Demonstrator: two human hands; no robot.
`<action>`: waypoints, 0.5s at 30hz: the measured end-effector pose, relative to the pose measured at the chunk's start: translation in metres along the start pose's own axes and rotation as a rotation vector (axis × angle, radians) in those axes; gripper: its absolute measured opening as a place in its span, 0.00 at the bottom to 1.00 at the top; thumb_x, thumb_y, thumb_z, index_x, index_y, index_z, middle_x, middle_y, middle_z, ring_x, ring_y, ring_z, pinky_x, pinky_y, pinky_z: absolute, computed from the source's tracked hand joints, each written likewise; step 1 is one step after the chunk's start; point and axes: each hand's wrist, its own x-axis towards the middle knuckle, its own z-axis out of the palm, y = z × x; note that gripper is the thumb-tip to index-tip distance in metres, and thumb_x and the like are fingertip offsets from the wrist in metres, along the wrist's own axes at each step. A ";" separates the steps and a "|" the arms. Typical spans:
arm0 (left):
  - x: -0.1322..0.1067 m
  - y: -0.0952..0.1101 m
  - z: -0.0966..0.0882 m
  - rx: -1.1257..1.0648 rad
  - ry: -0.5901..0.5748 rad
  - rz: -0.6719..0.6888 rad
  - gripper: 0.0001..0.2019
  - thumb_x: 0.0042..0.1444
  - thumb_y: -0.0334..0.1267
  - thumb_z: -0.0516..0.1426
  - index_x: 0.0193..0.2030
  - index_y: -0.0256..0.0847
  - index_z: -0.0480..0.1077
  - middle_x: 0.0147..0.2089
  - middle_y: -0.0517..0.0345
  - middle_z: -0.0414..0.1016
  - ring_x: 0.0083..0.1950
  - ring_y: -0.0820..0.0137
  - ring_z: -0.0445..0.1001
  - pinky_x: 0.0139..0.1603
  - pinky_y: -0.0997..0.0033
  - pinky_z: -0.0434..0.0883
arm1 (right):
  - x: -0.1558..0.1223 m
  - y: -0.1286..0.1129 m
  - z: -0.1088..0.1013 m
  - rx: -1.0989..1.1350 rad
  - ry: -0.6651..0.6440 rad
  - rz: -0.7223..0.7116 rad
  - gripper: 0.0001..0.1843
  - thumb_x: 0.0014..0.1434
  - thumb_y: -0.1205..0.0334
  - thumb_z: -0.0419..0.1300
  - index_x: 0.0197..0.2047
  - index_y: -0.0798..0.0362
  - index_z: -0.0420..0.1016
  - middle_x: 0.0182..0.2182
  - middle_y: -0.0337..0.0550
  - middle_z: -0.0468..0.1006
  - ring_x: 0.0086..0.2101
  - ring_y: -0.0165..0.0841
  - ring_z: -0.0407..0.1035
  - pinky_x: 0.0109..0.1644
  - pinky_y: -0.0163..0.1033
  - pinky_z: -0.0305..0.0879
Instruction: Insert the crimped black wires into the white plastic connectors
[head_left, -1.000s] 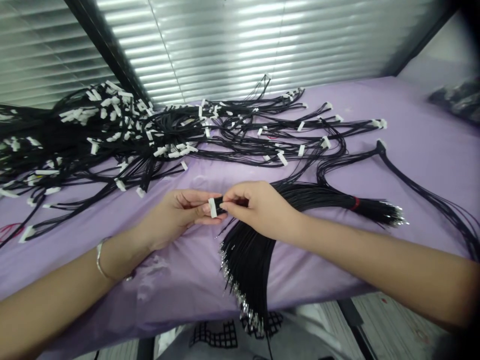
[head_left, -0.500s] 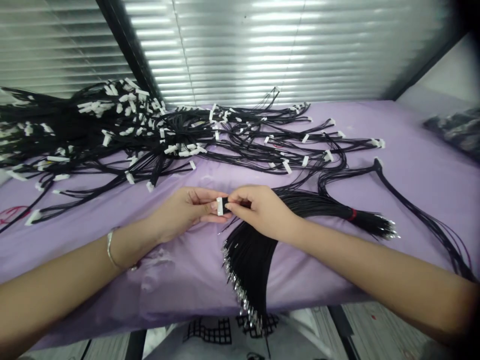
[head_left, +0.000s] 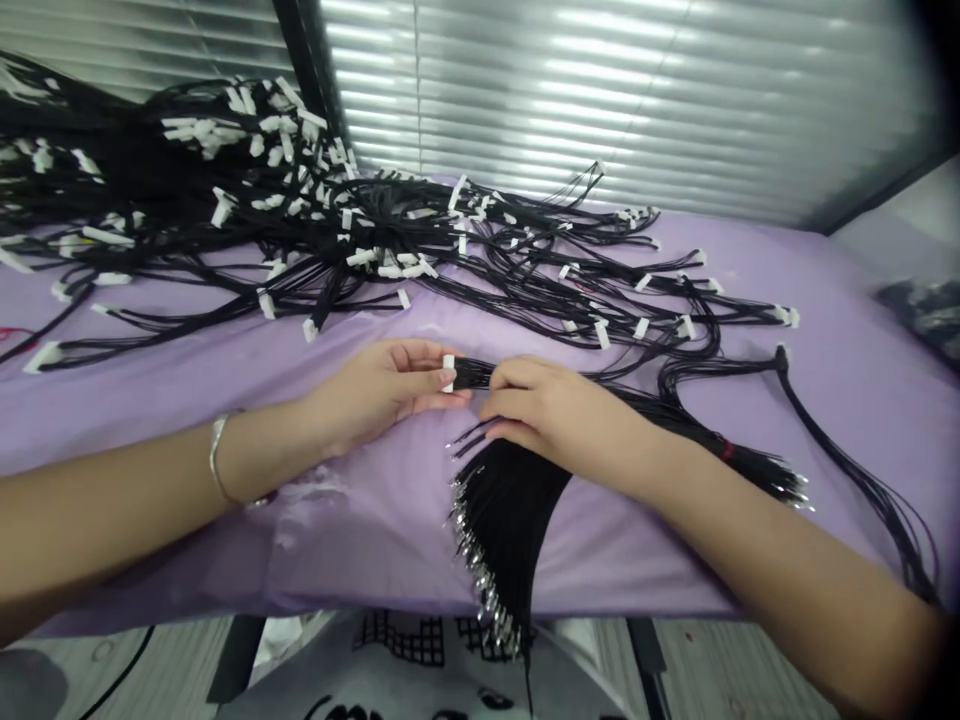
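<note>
My left hand [head_left: 382, 390] pinches a small white connector [head_left: 448, 372] between thumb and fingers, with short black wires [head_left: 474, 374] running out of it to the right. My right hand [head_left: 559, 415] is closed, fingers curled on those wires just right of the connector. Beneath my right hand lies a thick bundle of loose black wires [head_left: 502, 510] with metal terminal ends fanned toward the table's front edge. A red band [head_left: 726, 450] ties the bundle at its right part.
A large heap of finished black harnesses with white connectors [head_left: 300, 210] covers the back left of the purple table cover [head_left: 225, 370]. Another looped wire set [head_left: 840, 440] lies at the right. Window blinds [head_left: 600, 90] stand behind. A dark object [head_left: 926, 310] sits far right.
The view has swung left and down. My right hand slid a little to the right along the wires, away from the connector, which my left hand still pinches.
</note>
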 end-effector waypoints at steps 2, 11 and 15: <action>0.001 0.000 0.000 -0.008 -0.005 0.013 0.07 0.51 0.23 0.60 0.37 0.33 0.74 0.33 0.59 0.78 0.36 0.70 0.79 0.43 0.73 0.76 | 0.002 -0.001 0.007 -0.009 -0.037 0.017 0.07 0.60 0.67 0.55 0.36 0.56 0.74 0.36 0.47 0.69 0.38 0.33 0.64 0.45 0.39 0.62; -0.001 0.000 -0.003 0.026 -0.091 0.003 0.07 0.52 0.25 0.60 0.38 0.34 0.75 0.36 0.55 0.79 0.39 0.69 0.79 0.47 0.71 0.75 | 0.000 -0.012 0.010 0.102 0.146 0.179 0.05 0.62 0.69 0.48 0.38 0.57 0.64 0.30 0.41 0.70 0.29 0.28 0.63 0.34 0.34 0.58; -0.001 0.002 -0.007 0.105 -0.187 -0.034 0.07 0.53 0.28 0.60 0.40 0.33 0.74 0.39 0.52 0.79 0.39 0.71 0.78 0.45 0.73 0.74 | 0.001 -0.014 0.008 0.276 0.268 0.241 0.02 0.58 0.70 0.52 0.33 0.55 0.63 0.23 0.33 0.65 0.23 0.23 0.59 0.28 0.29 0.53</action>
